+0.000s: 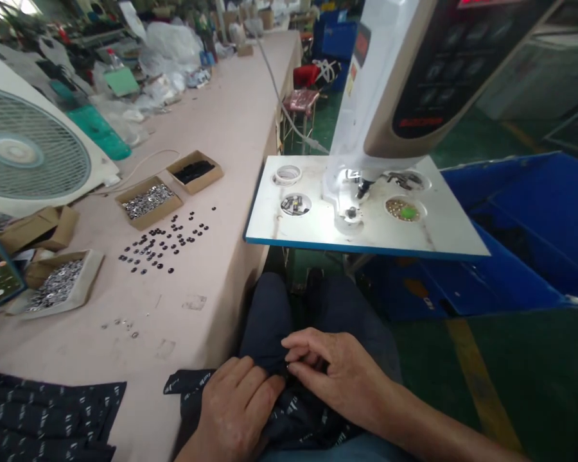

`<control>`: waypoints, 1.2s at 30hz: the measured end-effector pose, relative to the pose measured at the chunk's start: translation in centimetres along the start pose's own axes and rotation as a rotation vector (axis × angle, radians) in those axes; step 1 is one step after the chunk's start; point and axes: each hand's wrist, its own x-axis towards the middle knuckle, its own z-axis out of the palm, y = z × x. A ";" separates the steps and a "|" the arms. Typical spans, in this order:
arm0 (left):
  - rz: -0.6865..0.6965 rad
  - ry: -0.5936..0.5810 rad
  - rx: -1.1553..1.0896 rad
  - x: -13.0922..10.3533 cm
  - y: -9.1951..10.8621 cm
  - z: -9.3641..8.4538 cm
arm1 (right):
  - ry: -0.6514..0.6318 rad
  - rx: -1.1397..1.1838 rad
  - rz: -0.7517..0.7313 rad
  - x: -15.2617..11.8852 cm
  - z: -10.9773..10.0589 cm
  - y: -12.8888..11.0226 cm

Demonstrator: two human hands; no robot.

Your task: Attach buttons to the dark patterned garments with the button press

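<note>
Dark patterned fabric (296,417) lies across the lap, with one end on the table edge. My left hand (236,404) is closed on this fabric, its fingers curled over it. Just to the right, my right hand (341,372) has thumb and fingers bent toward each other over the fabric; a tiny shiny piece (288,366) shows at the thumb tip. In front stands a white press machine (380,96) on a white board (308,231) with round cups of small parts.
On the table (212,256) are scattered black snaps (160,264), a box of metal parts (149,202), a box of black parts (195,170), a tray (60,285), a fan (29,147) and more patterned fabric (43,417). Blue bins (525,237) stand at the right.
</note>
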 end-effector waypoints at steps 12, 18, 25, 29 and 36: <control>-0.034 -0.047 -0.037 -0.4 0.7 -0.9 | -0.074 -0.228 -0.247 -1.0 -0.1 0.1; -0.062 -0.062 -0.056 -0.2 0.8 -0.8 | -0.134 -0.361 -0.323 -0.9 -0.5 -0.5; -0.135 -0.049 -0.090 0.2 0.9 -0.8 | -0.174 -0.369 -0.358 -1.2 -0.9 -0.8; -0.203 -0.039 -0.153 0.4 0.7 -0.7 | -0.138 -0.309 -0.309 -1.8 -1.5 -1.4; -0.548 -0.196 -0.304 0.8 0.7 -0.4 | -0.206 -0.356 -0.257 -1.9 -0.9 -1.2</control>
